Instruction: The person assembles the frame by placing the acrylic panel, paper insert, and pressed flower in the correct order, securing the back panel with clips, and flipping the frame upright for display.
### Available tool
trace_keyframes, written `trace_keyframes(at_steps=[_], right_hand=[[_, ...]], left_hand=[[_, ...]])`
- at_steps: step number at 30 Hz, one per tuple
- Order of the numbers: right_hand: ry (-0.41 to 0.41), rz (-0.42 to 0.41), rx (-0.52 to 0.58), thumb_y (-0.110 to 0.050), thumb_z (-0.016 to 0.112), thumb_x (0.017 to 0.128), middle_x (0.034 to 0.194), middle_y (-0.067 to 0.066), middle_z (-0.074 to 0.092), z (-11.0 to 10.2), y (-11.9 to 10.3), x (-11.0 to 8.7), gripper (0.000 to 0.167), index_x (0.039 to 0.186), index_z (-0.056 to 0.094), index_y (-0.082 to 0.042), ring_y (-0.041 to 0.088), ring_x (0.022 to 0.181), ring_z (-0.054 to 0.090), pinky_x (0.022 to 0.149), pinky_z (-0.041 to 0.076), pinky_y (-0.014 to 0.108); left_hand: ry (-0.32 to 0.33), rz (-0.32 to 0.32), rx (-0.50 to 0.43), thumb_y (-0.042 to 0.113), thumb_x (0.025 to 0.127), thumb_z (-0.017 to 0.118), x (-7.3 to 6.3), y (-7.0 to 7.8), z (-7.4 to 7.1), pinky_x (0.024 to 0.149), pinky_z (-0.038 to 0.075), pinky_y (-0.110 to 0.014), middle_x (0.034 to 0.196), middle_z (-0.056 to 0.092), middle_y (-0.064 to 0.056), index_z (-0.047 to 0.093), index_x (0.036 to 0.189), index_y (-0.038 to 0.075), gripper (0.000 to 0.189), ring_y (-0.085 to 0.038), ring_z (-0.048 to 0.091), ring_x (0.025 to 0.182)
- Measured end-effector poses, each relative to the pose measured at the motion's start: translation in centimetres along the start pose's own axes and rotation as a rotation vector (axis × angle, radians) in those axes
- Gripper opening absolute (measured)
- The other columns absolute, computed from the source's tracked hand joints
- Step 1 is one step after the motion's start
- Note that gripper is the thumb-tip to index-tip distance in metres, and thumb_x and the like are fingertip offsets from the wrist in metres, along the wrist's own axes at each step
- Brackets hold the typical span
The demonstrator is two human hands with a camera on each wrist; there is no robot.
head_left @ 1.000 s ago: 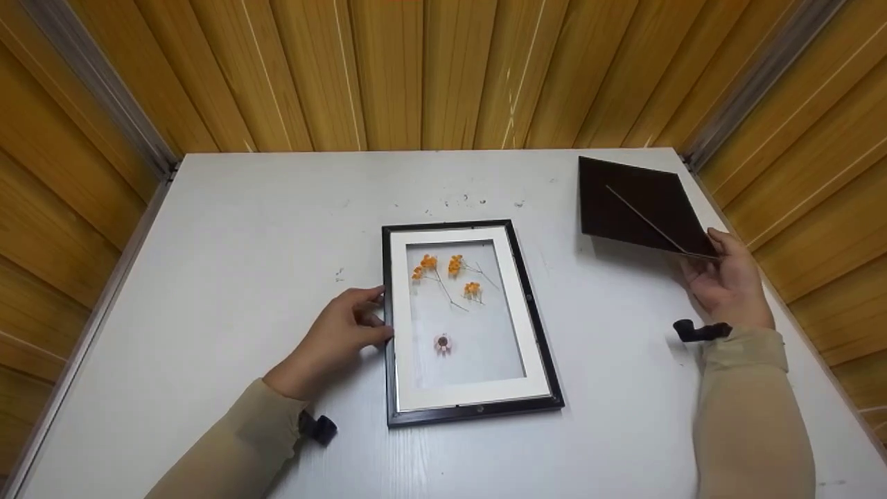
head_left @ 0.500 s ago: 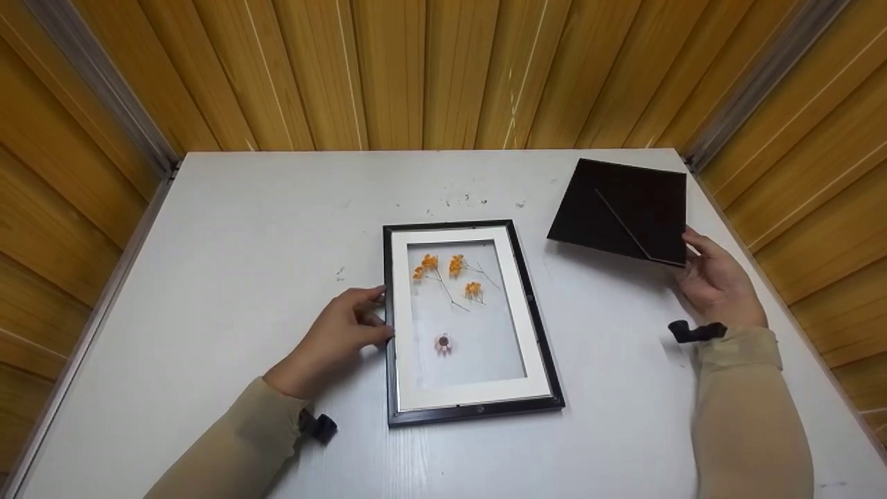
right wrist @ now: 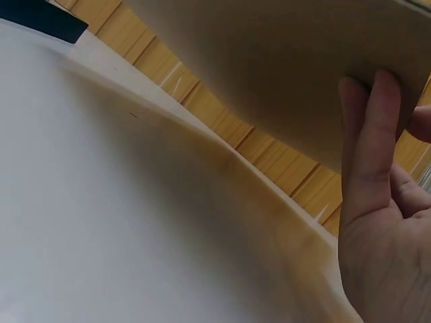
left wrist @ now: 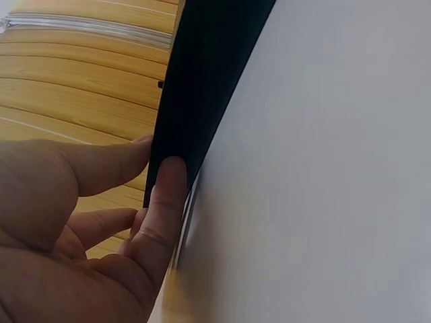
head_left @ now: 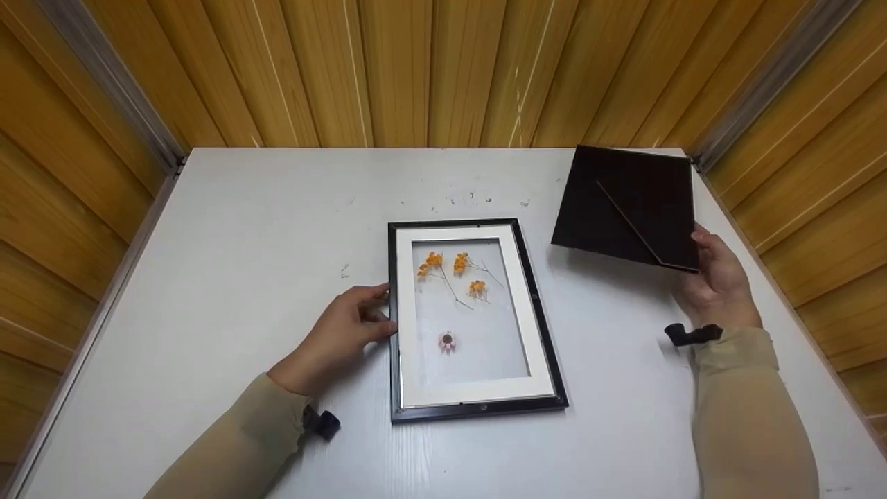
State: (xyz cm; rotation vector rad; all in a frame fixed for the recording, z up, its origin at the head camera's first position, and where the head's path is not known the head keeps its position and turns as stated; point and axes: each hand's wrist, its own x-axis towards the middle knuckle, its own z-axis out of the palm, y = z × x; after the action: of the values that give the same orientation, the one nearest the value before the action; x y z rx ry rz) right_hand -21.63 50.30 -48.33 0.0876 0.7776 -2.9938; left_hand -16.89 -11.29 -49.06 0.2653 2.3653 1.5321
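Note:
A black picture frame (head_left: 396, 374) with a white mat lies in the middle of the white table, holding three sprigs of orange flowers (head_left: 433, 260) and one pale pink flower with a dark centre (head_left: 447, 339). My left hand (head_left: 339, 333) grips the frame's left side, a fingertip against its outer face in the left wrist view. Off to the right, my right hand (head_left: 717, 277) pinches a dark backing board (head_left: 624, 215) by its near right corner, and the board is tilted above the table. Two fingers (right wrist: 380, 134) press its brownish underside in the right wrist view.
Yellow wood-look panels (head_left: 395, 76) enclose the white table (head_left: 277, 208) at the back and both sides. Small dark marks (head_left: 471, 197) spot the tabletop behind the frame. Each wrist wears a small black camera mount (head_left: 693, 335).
The right hand has shifted the backing board slightly left and turned it, so more of its dark face shows. The left hand has stayed on the frame.

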Motion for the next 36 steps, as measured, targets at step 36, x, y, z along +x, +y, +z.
trace_keyframes(at_steps=[36], right_hand=[[-0.705,0.320,-0.277,0.029,0.019,0.096,0.162,0.020,0.061,8.0,11.0,-0.8,0.081,0.172,0.024,0.003,0.032,0.143,0.070,0.114,0.064,0.040]], left_hand=[[-0.017,0.004,0.011,0.010,0.101,0.084,0.2,0.3,0.3,0.097,0.060,-0.033,0.149,0.071,-0.014,0.054,0.167,0.006,0.072,-0.022,0.074,0.118]])
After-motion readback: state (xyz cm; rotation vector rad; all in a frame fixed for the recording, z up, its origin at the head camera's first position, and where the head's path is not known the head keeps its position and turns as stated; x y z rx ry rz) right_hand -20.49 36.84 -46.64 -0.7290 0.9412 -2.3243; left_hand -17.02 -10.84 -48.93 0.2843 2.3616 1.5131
